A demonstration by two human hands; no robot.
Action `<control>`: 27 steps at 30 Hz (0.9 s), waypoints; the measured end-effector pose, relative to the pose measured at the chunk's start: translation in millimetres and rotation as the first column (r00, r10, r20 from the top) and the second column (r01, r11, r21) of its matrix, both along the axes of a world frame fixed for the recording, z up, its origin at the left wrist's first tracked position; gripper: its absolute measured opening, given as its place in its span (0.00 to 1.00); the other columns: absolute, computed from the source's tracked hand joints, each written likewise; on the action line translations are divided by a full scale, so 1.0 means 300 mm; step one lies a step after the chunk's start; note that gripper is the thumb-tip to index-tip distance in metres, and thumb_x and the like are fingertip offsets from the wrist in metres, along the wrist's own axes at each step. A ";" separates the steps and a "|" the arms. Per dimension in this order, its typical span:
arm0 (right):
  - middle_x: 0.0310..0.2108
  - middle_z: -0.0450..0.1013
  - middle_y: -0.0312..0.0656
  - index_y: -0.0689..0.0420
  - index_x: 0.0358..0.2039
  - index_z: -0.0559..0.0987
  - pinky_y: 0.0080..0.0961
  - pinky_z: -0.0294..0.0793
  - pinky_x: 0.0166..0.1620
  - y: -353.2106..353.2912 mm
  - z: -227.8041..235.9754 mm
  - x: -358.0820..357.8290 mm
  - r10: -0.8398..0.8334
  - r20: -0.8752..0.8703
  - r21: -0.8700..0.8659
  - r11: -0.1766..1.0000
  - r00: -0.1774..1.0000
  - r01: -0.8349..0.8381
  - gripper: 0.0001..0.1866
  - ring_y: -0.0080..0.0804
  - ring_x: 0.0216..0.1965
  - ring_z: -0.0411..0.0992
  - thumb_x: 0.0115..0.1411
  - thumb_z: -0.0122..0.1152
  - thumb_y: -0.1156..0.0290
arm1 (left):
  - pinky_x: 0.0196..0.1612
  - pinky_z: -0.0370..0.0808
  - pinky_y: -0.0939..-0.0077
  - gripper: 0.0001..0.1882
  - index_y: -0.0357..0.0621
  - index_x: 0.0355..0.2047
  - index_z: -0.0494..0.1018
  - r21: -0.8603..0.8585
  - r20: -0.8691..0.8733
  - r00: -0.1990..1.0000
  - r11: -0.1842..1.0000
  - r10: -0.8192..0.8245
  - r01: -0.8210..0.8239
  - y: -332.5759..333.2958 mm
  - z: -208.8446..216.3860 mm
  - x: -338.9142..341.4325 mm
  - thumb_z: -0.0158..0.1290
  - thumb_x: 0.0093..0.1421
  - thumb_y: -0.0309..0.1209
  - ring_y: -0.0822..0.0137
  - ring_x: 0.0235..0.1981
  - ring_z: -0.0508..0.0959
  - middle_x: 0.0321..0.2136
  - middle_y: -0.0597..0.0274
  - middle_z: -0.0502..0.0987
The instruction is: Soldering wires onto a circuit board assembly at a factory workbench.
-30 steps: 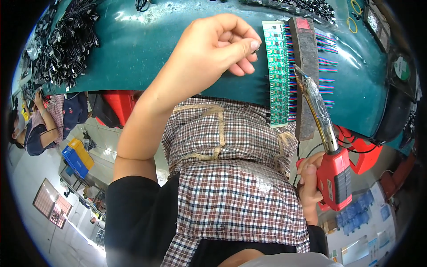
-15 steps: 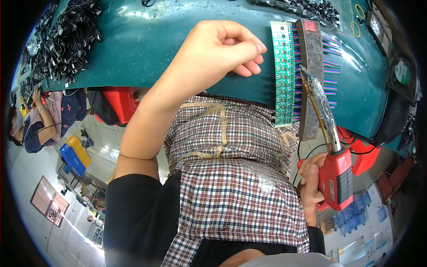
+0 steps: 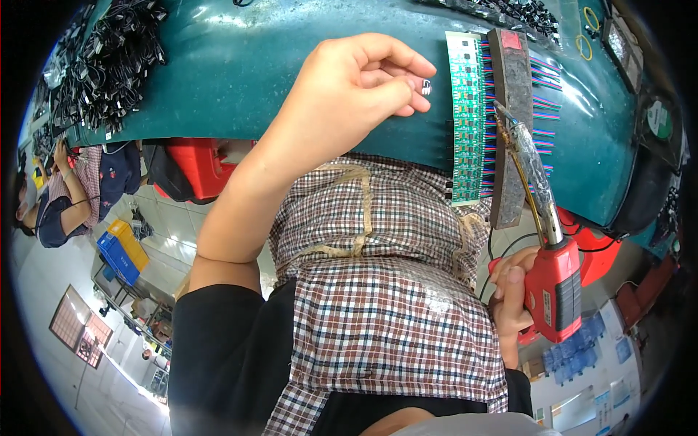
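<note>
My left hand (image 3: 367,83) is above the table, left of the circuit boards. At its fingertips is a small black part with pale pins (image 3: 427,86), held between thumb and fingers. My right hand (image 3: 510,291) grips a red and black soldering gun (image 3: 558,291) at the front right. Its long metal barrel points up, with the tip beside the wires at the boards' right edge. The green strip of joined circuit boards (image 3: 466,120) runs away from me. A dark, heavy-looking bar (image 3: 510,116) lies across the thin coloured wires (image 3: 544,107) along the strip's right side.
The table is covered in green (image 3: 240,80). Bundled black cables (image 3: 116,65) are heaped at the far left, and loose black connectors (image 3: 512,16) lie at the back right near yellow rings (image 3: 584,48). At the left, another person (image 3: 73,185) sits at the table.
My left thumb and fingers have parted slightly, and the small black part now shows between them. The right hand and soldering gun have barely shifted.
</note>
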State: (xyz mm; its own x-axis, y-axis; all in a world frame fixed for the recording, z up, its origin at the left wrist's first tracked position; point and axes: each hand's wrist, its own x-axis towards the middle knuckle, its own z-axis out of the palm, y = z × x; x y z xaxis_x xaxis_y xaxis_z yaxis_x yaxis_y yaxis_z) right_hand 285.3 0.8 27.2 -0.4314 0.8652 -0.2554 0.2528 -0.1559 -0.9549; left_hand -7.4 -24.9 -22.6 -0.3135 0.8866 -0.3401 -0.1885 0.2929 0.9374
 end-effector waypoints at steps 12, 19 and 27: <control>0.25 0.61 0.40 0.61 0.32 0.65 0.21 0.65 0.23 0.006 -0.015 0.023 0.065 0.081 0.056 0.996 0.995 -0.069 0.05 0.18 0.15 0.56 0.62 0.51 0.80 | 0.38 0.79 0.85 0.09 0.33 0.41 0.78 0.040 -0.057 0.998 0.999 0.001 0.001 -0.003 0.002 0.014 0.59 0.62 0.24 0.74 0.35 0.82 0.33 0.60 0.82; 0.25 0.61 0.40 0.60 0.32 0.65 0.21 0.65 0.23 0.006 -0.025 0.028 0.087 0.058 0.070 0.993 0.995 -0.091 0.05 0.18 0.15 0.56 0.62 0.51 0.81 | 0.37 0.78 0.87 0.06 0.33 0.38 0.79 0.075 -0.186 0.983 0.997 -0.002 0.016 -0.014 0.008 0.049 0.59 0.59 0.19 0.77 0.34 0.82 0.33 0.61 0.82; 0.26 0.61 0.40 0.60 0.33 0.64 0.21 0.65 0.24 0.014 -0.037 0.058 0.167 0.095 0.110 0.978 0.981 -0.177 0.05 0.18 0.15 0.56 0.62 0.51 0.81 | 0.37 0.79 0.87 0.06 0.33 0.36 0.78 0.131 -0.299 0.954 0.991 0.020 0.021 -0.012 -0.018 0.070 0.59 0.58 0.18 0.76 0.34 0.82 0.32 0.61 0.82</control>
